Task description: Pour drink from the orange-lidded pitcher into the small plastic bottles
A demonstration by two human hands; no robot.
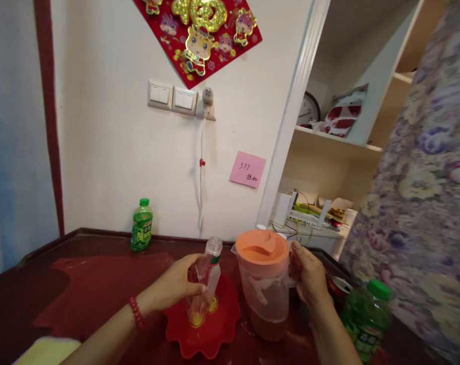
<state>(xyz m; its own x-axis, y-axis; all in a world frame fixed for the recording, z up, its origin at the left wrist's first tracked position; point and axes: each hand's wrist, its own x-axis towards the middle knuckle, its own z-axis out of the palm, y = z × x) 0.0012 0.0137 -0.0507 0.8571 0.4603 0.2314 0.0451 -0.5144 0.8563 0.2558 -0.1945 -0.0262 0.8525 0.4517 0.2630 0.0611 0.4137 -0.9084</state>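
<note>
My left hand (188, 281), with red beads at its wrist, is wrapped round a clear bottle (214, 274) with no cap on its mouth. The bottle tilts slightly and stands in or just over a red scalloped tray (199, 342); I cannot tell whether it touches. To its right, my right hand (308, 271) grips the handle of a clear plastic pitcher (266, 289). An orange lid (262, 248) covers the pitcher, and some brownish liquid lies low inside it. The pitcher is about upright, its spout side toward the bottle.
A small green bottle (142, 225) stands near the wall. At the right are a larger green-capped bottle (367, 319) and a can (340, 285). A yellow cloth (47, 351) lies at front left. Behind, shelves (336, 134) hold a router (304, 218).
</note>
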